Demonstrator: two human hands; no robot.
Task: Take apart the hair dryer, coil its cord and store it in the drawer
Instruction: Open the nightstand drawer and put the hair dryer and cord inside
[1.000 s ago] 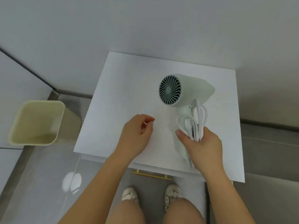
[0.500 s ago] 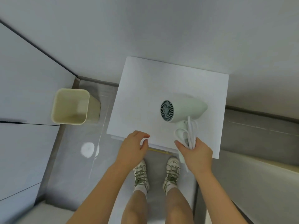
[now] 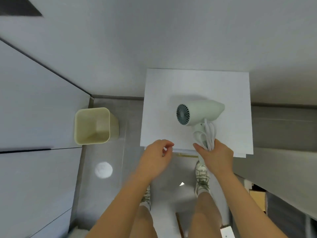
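A pale green hair dryer hangs over the white cabinet top, its dark grille facing left. My right hand is closed around its handle together with the coiled white cord, at the cabinet's front edge. My left hand hovers at that front edge to the left, fingers loosely curled and holding nothing. A gold drawer handle shows just below the edge between my hands. The drawer front itself is hidden under the top.
A cream waste bin stands on the grey floor left of the cabinet. White walls close in behind and on the left. My legs and two sneakers are below the cabinet front. Cardboard and shelving show at the lower right.
The view has pulled back and up, so the cabinet looks smaller and farther away. Both hands have slid from over the top to its front edge, the right still gripping the dryer and cord.
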